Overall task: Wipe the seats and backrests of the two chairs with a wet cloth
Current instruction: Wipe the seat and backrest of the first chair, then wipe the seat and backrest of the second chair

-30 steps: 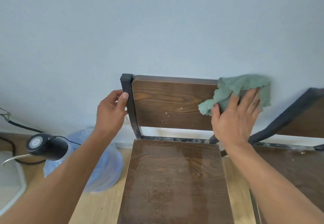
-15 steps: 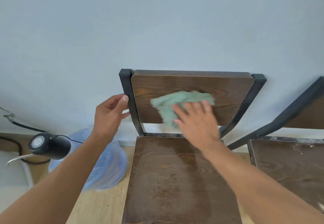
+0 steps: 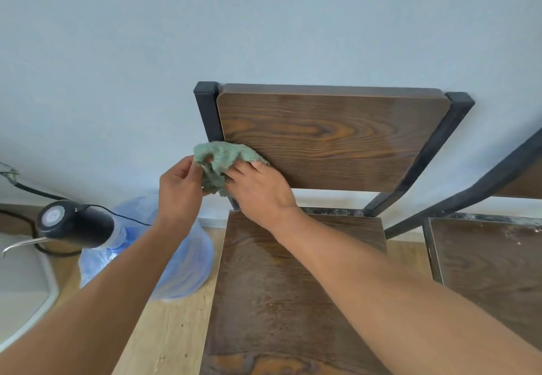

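Observation:
A dark wooden chair with a black metal frame faces me; its backrest (image 3: 331, 137) leans on the pale wall and its seat (image 3: 281, 301) looks damp. A bunched green cloth (image 3: 225, 159) sits at the lower left corner of the backrest. My right hand (image 3: 261, 189) presses the cloth there, and my left hand (image 3: 179, 189) pinches the cloth's left side. Both hands hold it together. A second chair (image 3: 492, 260) of the same kind stands at the right, with white specks on its seat.
A large blue water bottle (image 3: 179, 260) with a black pump dispenser (image 3: 73, 225) and a cable stands on the wooden floor left of the chair. A white rounded object (image 3: 23, 286) lies at the far left. The wall is right behind both chairs.
My right hand has swept the cloth leftward across the backrest from its right end to its lower left corner. My left hand has left the frame post and taken the cloth.

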